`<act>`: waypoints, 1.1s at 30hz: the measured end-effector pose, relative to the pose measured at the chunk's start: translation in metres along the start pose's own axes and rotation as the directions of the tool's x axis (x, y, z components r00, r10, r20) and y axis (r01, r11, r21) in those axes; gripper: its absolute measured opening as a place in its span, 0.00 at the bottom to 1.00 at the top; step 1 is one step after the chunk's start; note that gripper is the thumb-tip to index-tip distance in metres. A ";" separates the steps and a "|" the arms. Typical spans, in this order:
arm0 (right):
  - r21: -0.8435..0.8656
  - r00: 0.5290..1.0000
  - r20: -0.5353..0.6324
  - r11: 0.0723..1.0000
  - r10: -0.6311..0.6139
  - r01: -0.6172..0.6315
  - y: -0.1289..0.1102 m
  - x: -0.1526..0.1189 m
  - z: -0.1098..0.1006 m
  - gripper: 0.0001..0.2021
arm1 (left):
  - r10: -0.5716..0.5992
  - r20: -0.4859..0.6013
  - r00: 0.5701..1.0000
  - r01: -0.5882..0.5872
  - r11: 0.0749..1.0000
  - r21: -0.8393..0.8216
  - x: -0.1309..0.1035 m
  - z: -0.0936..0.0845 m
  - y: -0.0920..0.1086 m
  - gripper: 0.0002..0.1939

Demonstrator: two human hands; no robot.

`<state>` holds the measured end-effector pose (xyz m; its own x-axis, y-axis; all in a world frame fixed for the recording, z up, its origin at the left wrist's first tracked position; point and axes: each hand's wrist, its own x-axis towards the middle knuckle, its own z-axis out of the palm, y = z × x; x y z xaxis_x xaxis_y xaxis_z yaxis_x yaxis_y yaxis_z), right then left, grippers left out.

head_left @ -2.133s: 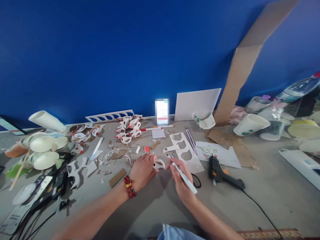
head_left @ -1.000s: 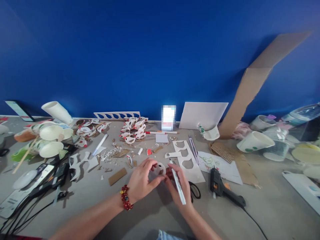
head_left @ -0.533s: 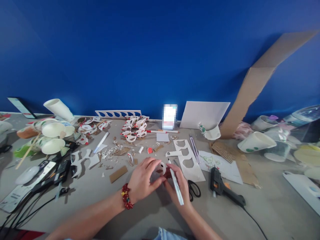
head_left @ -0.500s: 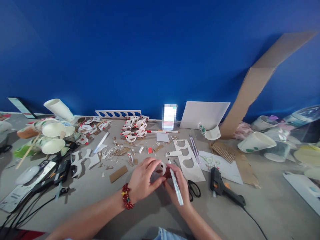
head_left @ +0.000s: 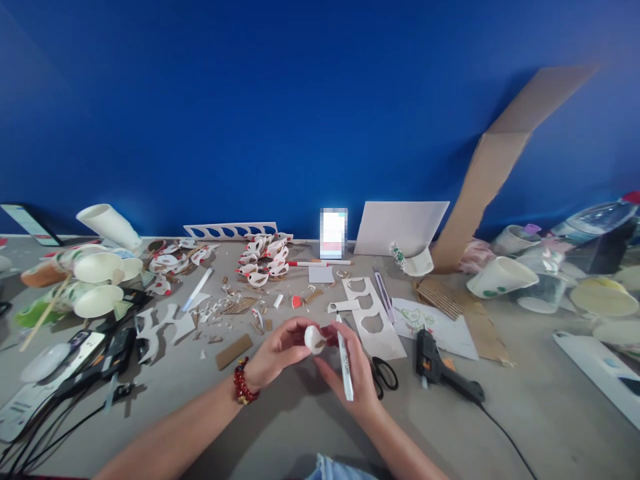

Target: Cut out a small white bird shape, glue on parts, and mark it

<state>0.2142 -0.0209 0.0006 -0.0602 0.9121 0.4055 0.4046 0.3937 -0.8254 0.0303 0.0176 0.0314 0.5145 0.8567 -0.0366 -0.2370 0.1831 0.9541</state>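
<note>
My left hand [head_left: 280, 353], a red bead bracelet on its wrist, pinches a small white rounded paper piece [head_left: 315, 339] between thumb and fingers, its pale side towards me. My right hand [head_left: 361, 373] holds a white marker pen [head_left: 345, 367], which slants across its fingers. Its fingertips reach the right side of the white piece; whether they touch it is unclear. Just right of that hand lie black-handled scissors [head_left: 387, 375], partly hidden by it. Beyond is a white sheet with round cut-outs [head_left: 380, 343]. Several white bird shapes with red tips [head_left: 257, 279] are heaped farther back.
A black glue gun [head_left: 445, 379] lies at right, its cord running towards me, by a drawing on paper [head_left: 450, 333]. Paper cups [head_left: 503, 277] crowd the far right. At left are a power strip [head_left: 20, 403], cables and more cups [head_left: 103, 301]. Scraps litter the middle.
The white piece has been turned so that its pale side shows in place of the dark dot seen before. My left fingers have shifted around it. The view has swung slightly right.
</note>
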 end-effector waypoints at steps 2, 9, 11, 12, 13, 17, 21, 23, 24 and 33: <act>-0.008 1.000 -0.003 1.000 0.000 0.000 0.000 0.001 -0.001 0.27 | 0.019 0.031 0.999 -0.019 1.000 -0.005 0.000 -0.002 0.000 0.18; -0.112 0.995 0.083 0.992 -0.047 0.056 0.004 0.003 -0.004 0.23 | 0.160 0.116 0.980 -0.198 0.821 0.535 -0.001 -0.013 0.007 0.19; -0.153 0.991 0.118 0.985 -0.067 0.084 0.006 0.004 -0.004 0.24 | 0.215 0.148 0.965 -0.256 0.673 0.694 -0.002 -0.017 0.005 0.20; -0.171 0.989 0.130 0.981 -0.075 0.097 0.007 0.004 -0.004 0.24 | 0.233 0.158 0.959 -0.270 0.600 0.753 -0.002 -0.019 0.003 0.20; -0.185 0.988 0.136 0.977 -0.080 0.105 0.008 0.005 -0.005 0.24 | 0.242 0.165 0.956 -0.274 0.540 0.796 -0.002 -0.020 0.001 0.19; -0.230 0.996 0.050 0.970 -0.071 0.080 0.007 0.007 -0.009 0.23 | 0.218 0.148 0.965 -0.232 0.441 0.867 0.001 -0.022 -0.008 0.16; -0.112 0.999 -0.024 0.993 0.033 -0.036 0.002 0.004 -0.011 0.13 | 0.207 0.113 0.972 -0.190 0.400 0.897 0.004 -0.021 -0.018 0.14; 0.030 0.991 0.016 0.991 0.130 -0.131 0.001 0.001 -0.009 0.12 | 0.196 0.112 0.974 -0.180 0.374 0.910 0.004 -0.020 -0.021 0.13; 0.096 0.983 0.036 0.978 0.181 -0.184 0.001 -0.001 -0.007 0.12 | 0.189 0.111 0.976 -0.174 0.360 0.917 0.003 -0.019 -0.022 0.12; 0.041 0.974 0.066 0.975 0.217 -0.220 0.008 -0.004 0.007 0.02 | 0.156 0.088 0.984 -0.136 0.331 0.934 0.001 -0.016 -0.027 0.10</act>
<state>0.2116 -0.0203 -0.0098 -0.0307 0.9813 0.1898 0.3697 0.1875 -0.9100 0.0235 0.0213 0.0012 0.5416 0.8291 0.1389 0.6212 -0.5061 0.5984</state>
